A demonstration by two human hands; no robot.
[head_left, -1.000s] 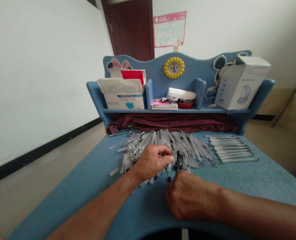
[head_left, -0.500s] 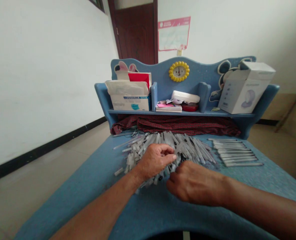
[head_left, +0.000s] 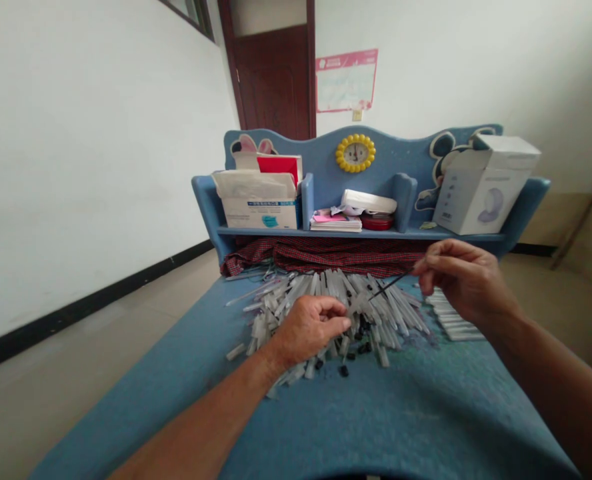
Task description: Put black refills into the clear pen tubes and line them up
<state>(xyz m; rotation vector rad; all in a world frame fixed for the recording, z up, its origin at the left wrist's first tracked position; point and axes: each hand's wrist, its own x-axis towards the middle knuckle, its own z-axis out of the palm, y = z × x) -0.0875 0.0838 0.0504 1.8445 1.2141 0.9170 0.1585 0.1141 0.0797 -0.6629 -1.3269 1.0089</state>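
My right hand (head_left: 463, 277) is raised over the right side of the pile, pinching a thin dark pen refill (head_left: 392, 285) by one end. The refill slants down to the left, its lower end near a clear plastic piece (head_left: 359, 304) beside my left fingertips. My left hand (head_left: 315, 327) is curled over the middle of the pile, thumb and fingers closed; what they grip is hidden. Around it lies a heap of clear pen parts (head_left: 289, 293), with small black pieces (head_left: 344, 371) among them. A row of pens (head_left: 453, 317) lies partly behind my right wrist.
At the back of the blue table (head_left: 376, 420) stands a shelf with a mask box (head_left: 261, 203), a white carton (head_left: 486, 190), papers (head_left: 336, 223) and a yellow-rimmed clock (head_left: 355, 153). Checked red cloth (head_left: 326, 255) is tucked beneath the shelf.
My right hand has risen from the front of the pile to the right, drawing the dark refill into view. My left hand has stayed almost in place. The view has tilted slightly upward.
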